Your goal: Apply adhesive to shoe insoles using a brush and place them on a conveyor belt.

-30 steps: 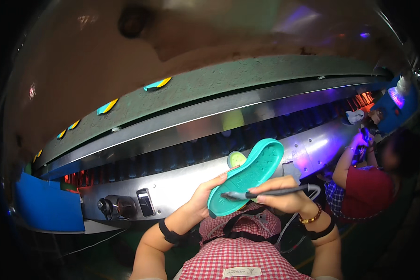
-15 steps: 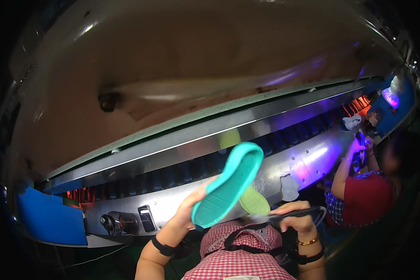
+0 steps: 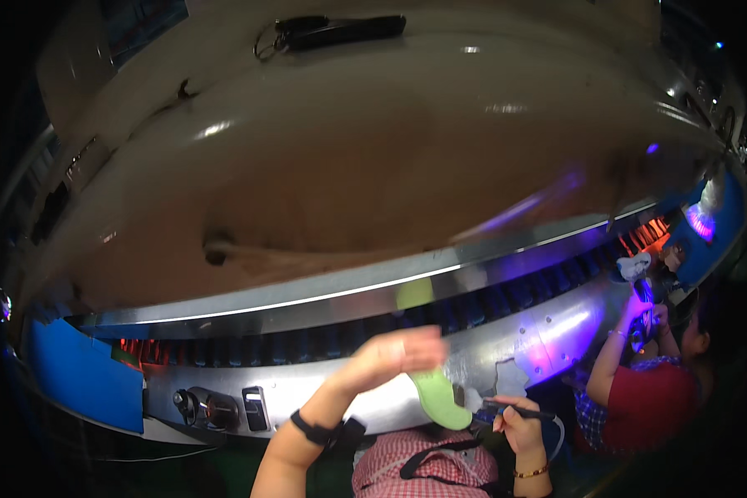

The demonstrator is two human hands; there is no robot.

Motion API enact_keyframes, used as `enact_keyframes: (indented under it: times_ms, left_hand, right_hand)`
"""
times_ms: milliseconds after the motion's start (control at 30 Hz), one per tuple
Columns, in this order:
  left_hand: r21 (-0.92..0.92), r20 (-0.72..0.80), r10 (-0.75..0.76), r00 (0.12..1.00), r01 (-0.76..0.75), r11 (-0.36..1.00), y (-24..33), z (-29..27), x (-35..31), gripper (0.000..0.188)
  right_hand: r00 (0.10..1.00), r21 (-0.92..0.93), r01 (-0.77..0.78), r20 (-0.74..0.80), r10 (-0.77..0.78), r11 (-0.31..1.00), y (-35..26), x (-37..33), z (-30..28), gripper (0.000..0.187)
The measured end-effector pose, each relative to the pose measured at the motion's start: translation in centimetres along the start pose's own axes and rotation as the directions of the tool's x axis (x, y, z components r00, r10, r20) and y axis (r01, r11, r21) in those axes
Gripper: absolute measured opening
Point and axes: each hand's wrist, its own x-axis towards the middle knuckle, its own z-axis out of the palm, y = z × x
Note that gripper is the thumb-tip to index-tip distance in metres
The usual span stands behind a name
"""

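Observation:
A light green sole-shaped piece [image 3: 442,400] lies on the metal ledge in front of me. My left hand [image 3: 398,353] is stretched out just beyond it, over the roller track side, fingers extended and slightly blurred, with no object visible in them; it hides the piece's far end. In my right hand [image 3: 516,425] is a brush [image 3: 491,407] with a dark handle, its pale bristles at the right edge of the green piece. Whether the bristles touch it, I cannot tell. A thin pale cable or tube loops beside the handle.
A dark roller track [image 3: 307,342] runs behind the ledge [image 3: 307,386]. A phone [image 3: 255,408] and a flask [image 3: 217,408] stand at left. A pale scrap [image 3: 511,378] lies right of the brush. Far right, a co-worker in red [image 3: 656,407] handles a dark shoe [image 3: 641,324] under purple light.
The teal sole has left my left hand and is out of view. That hand has moved right and farther away, with its fingers stretched out. The brush remains in my right hand.

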Motion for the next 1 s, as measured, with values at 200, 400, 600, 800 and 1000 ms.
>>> enact_keyframes:
  times_ms: [200,400,600,800,1000]
  left_hand:
    - [0.721,-0.681,-0.343,0.647,0.507,-0.473,-14.8,-1.1,-14.5,0.045]
    - [0.459,-0.774,-0.599,0.204,0.832,-0.31,-20.9,0.6,-23.7,0.049]
    - [0.456,-0.85,-0.28,0.446,0.889,0.03,-17.9,3.8,-23.5,0.048]
    - [0.478,-0.859,-0.237,0.454,0.876,-0.056,-13.0,2.8,-24.7,0.05]
    - [0.444,-0.835,-0.21,0.509,0.848,0.289,-9.0,-0.9,-29.3,0.049]
  right_hand:
    - [0.992,0.009,-0.126,0.005,0.126,0.992,0.6,0.8,-1.3,0.028]
    - [0.966,0.059,-0.256,-0.009,0.257,0.965,3.9,2.9,-1.8,0.019]
    - [0.892,0.287,-0.355,-0.182,0.414,0.89,10.8,5.8,-2.9,0.018]
    - [0.832,0.52,-0.276,-0.292,0.471,0.809,18.0,8.4,-2.3,0.023]
    - [0.836,0.703,-0.16,-0.277,0.474,0.693,22.0,10.3,-0.1,0.033]
